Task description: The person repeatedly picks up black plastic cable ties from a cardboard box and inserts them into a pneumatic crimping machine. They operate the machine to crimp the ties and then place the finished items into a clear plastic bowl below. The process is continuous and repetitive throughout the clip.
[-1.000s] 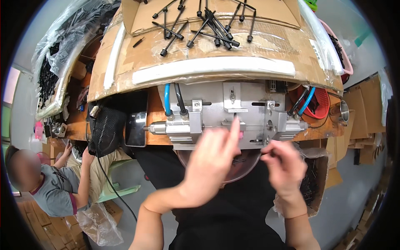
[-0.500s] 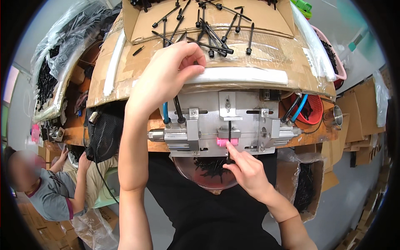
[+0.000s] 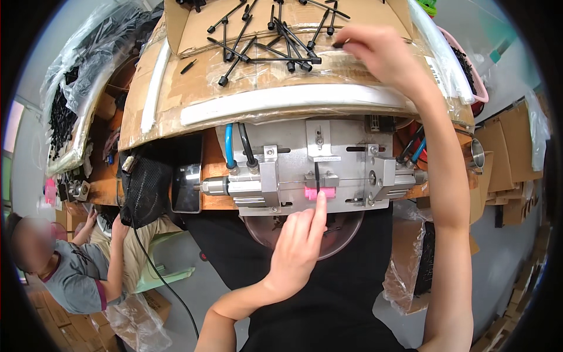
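Observation:
My left hand (image 3: 296, 246) has its index finger stretched out, with the fingertip on the lower end of a black rod (image 3: 318, 174). The other fingers are curled in. That rod stands across a pink block (image 3: 312, 193) on a metal fixture (image 3: 346, 138). Over the right part of the cardboard my right hand (image 3: 384, 56) pinches a black headed rod (image 3: 339, 44); only its end shows past the fingertips. Several loose black rods (image 3: 237, 63) with thick heads lie on the cardboard box (image 3: 141, 126) left of this hand.
Metal cylinders with blue and black hoses (image 3: 229, 141) flank the fixture. Beneath its front edge sits a translucent bowl (image 3: 346, 242). A tablet (image 3: 187, 188) and a black mesh bag (image 3: 146, 182) lie at left. Another person (image 3: 79, 264) sits far left. An open carton (image 3: 410, 281) stands at right.
My left hand has come down from the cardboard to the pink block. My right hand has left the block and moved up to the cardboard, now pinching a black headed rod.

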Motion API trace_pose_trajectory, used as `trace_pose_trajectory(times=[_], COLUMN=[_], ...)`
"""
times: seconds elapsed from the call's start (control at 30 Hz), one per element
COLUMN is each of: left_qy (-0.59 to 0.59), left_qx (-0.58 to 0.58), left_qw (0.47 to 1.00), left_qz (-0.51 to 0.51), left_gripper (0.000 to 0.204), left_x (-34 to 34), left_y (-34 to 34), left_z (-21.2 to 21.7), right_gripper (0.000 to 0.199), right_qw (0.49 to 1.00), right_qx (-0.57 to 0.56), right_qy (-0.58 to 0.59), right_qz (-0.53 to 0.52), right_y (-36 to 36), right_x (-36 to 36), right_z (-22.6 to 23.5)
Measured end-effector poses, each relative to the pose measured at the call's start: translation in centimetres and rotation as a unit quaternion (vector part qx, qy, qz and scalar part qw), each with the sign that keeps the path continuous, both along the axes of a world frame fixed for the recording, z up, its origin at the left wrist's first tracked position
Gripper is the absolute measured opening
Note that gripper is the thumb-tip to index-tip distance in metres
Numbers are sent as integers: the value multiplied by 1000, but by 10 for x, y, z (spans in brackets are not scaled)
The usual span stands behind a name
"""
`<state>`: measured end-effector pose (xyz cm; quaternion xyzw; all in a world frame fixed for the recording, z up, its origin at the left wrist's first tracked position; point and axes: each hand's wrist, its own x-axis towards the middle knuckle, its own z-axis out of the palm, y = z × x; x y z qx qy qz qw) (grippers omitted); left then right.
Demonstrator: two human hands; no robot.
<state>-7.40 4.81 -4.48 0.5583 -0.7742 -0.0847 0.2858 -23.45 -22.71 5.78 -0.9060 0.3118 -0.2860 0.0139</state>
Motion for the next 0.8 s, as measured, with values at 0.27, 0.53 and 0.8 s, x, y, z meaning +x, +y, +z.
trace_pose_trajectory(times=[0.27,0.53,0.8], left_qy=[-68,-46,-30], left_qx=[42,66,-216], left_qw=[997,996,974], left_qz=[-13,-24,55], left_gripper=[69,67,34], left_x=[-5,5,30], left_y=[-6,-9,-175], left_z=[-2,15,89], right_gripper=[21,31,64], right_qw=[903,949,969], right_qx=[147,123,157], right_qy=[-400,-286,-185], right_qz=[-62,-58,-49], right_y=[99,196,247], right_x=[-35,-39,15], right_z=[21,-52,-127])
